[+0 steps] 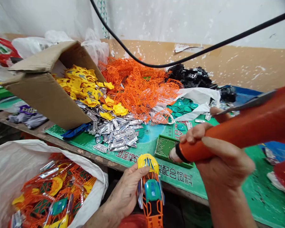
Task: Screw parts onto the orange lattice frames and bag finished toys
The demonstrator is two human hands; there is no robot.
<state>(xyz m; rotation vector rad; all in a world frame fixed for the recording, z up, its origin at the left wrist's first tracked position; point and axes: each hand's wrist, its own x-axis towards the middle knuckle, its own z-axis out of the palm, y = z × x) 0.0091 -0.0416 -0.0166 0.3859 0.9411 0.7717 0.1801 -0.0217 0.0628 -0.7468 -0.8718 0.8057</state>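
My left hand [127, 188] is closed around the side of a toy car body [152, 191], thumb on top. The car body has a yellow nose, a green cockpit piece, silver side strips and an orange lattice frame. My right hand [222, 155] grips a thick orange electric screwdriver [242, 126], with a finger by the metal lever along its top. The tool's black-ringed nose points down to the left, over a small green tray [165, 145] with a grid of holes. Its very tip is hard to make out against the tray.
On the green-covered bench lie silver strips [123, 133], orange lattice frames [140, 85], green pieces [181, 107] and black parts [190, 76]. Yellow parts [82, 80] spill from a tipped cardboard box [45, 91]. A white sack [4, 167] of car bodies stands lower left. A black cable [133, 57] hangs across.
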